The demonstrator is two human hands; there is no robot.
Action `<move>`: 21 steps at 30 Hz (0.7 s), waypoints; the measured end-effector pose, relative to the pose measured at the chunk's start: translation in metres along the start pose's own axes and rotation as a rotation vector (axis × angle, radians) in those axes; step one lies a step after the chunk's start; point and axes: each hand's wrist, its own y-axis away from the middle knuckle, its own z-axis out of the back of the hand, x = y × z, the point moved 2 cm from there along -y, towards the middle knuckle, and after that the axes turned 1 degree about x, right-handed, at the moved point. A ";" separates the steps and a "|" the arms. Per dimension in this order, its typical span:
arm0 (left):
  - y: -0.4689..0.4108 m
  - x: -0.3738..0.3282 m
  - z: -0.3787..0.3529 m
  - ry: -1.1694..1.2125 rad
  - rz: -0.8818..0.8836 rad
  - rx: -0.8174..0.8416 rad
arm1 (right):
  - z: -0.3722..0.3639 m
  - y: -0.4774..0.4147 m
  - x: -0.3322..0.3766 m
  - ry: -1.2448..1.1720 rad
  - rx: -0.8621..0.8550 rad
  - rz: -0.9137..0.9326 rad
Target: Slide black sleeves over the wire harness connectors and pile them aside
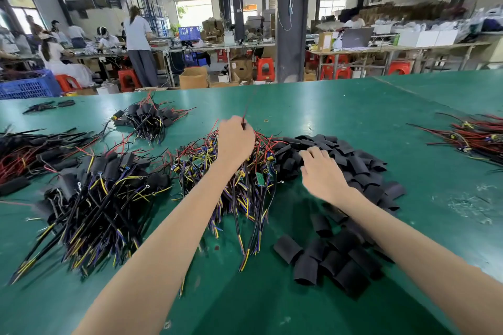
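Harnesses (217, 168) still bare lie heaped mid-counter (326, 106). The left hand (235, 139) pinches one red wire (249, 106), likely to tease a single piece free. The right hand (321, 171) rests loose-fingered on the black sleeves (353, 160) just beside, seemingly gripping none yet.

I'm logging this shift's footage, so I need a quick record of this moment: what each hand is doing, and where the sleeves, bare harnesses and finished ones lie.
left hand: pinches a red wire rising from the bare harness pile
right hand: on the loose black sleeves, grip unclear
sleeved harnesses: piled left of the bare ones
surface: green table
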 end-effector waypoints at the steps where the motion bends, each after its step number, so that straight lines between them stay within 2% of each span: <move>1: -0.002 -0.005 0.007 0.105 -0.007 -0.044 | -0.001 -0.004 0.000 0.028 0.013 0.011; 4: -0.002 -0.021 0.032 0.236 -0.122 -0.172 | -0.005 -0.014 0.001 0.095 0.024 0.044; 9: 0.011 -0.053 0.073 -0.027 -0.499 -0.318 | -0.010 -0.019 0.001 0.207 0.013 0.051; 11: 0.018 -0.051 0.080 -0.156 -0.579 -0.336 | -0.010 -0.020 0.001 0.220 0.019 0.036; 15: 0.047 -0.013 0.062 -0.367 -0.548 -0.152 | -0.006 -0.021 0.004 0.165 0.023 0.005; 18: 0.070 0.027 0.043 -0.396 -0.461 -0.017 | 0.002 -0.018 0.003 0.148 0.007 -0.015; 21: 0.085 0.056 0.036 -0.372 -0.416 0.002 | 0.011 -0.007 -0.002 0.127 0.065 -0.027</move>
